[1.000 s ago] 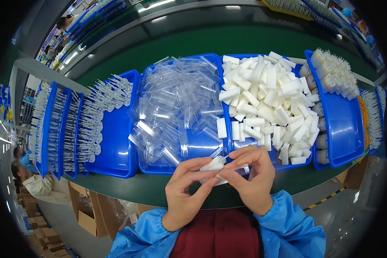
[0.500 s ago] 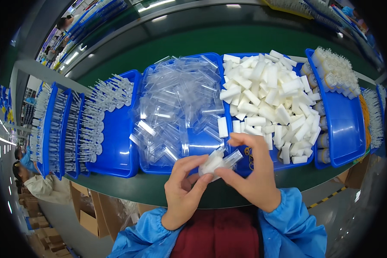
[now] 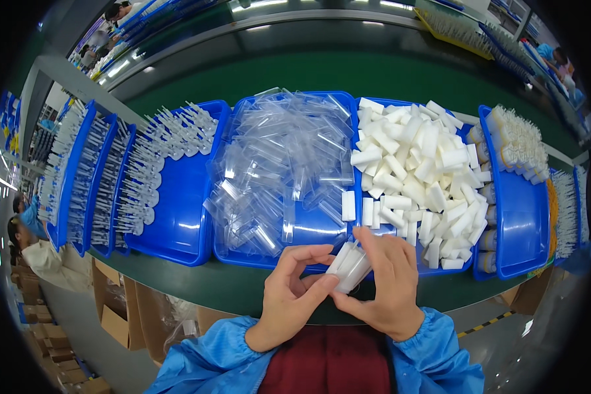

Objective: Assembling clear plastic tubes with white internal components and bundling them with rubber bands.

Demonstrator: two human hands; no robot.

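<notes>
One white piece (image 3: pixel 350 266) (partly hidden)

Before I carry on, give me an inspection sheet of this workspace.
Surface: green table with a row of blue trays.
Things: white piece with clear plastic in hand; clear plastic pieces and white blocks heaped in neighbouring trays.
Clutter: a lone block near the boundary between those two trays.
Hands: left hand holds the white piece; right hand is against its other side, grip unclear.
Cables: nothing seen.
Surroundings: cardboard boxes and a seated-or-standing person at left.
</notes>
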